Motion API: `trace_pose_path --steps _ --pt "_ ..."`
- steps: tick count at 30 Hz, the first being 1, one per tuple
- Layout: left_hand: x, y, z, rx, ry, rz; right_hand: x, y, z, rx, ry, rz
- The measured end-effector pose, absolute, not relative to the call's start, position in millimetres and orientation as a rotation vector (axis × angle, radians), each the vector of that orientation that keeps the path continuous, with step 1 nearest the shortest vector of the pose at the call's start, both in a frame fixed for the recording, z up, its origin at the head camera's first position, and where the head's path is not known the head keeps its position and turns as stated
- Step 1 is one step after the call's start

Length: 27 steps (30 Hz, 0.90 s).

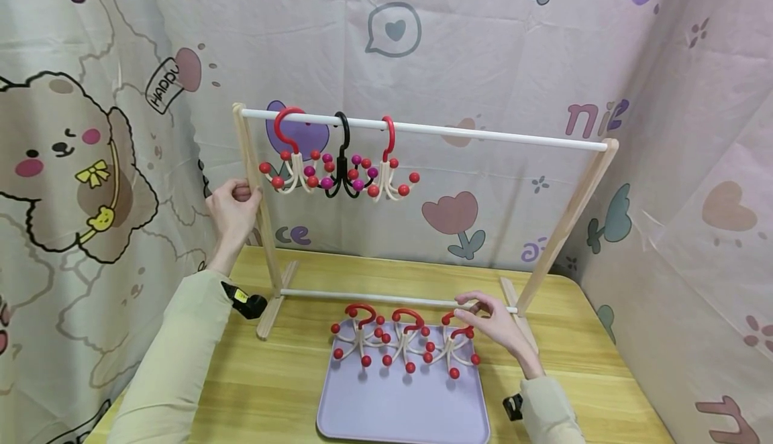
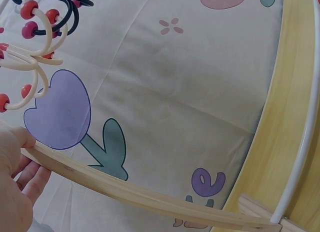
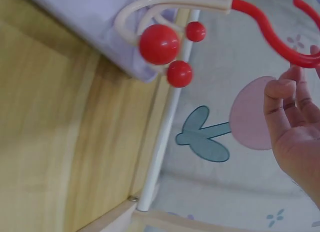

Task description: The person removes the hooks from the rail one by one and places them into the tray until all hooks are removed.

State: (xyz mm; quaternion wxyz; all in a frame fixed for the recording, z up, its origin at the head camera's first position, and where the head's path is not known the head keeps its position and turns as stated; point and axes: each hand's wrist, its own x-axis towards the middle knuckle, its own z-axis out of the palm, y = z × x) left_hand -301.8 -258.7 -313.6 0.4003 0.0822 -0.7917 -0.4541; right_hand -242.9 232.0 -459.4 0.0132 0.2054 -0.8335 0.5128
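Three hooks (image 1: 339, 165) already hang on the rail above the left hand (image 1: 232, 208), which grips the rack post (image 1: 256, 210), while three remain on the tray (image 1: 403, 409), the rightmost hook (image 1: 457, 345) pinched by the right hand (image 1: 500, 326).

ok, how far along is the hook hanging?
Three ball-tipped multi-arm hooks hang on the white rail: red-topped, black, red-topped. In hand: right hand touches the rightmost red hook on the lilac tray; left hand grips the wooden post. Left: three on the tray.
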Motion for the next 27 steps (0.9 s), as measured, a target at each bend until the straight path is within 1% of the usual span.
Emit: trace_pose_path --steps 5,15,27 --pt "-301.9 -259.5 -312.8 0.193 -1.996 -1.131 -241.6 226.2 -449.6 0.700 -2.567 1.572" --pt "-302.8 -259.8 -313.8 0.199 -1.990 -1.122 -238.0 207.6 -428.0 0.637 -2.483 1.518" --pt "-302.5 -259.8 -314.3 0.191 -1.992 -1.116 -237.1 184.8 -401.2 0.626 -2.413 1.479"
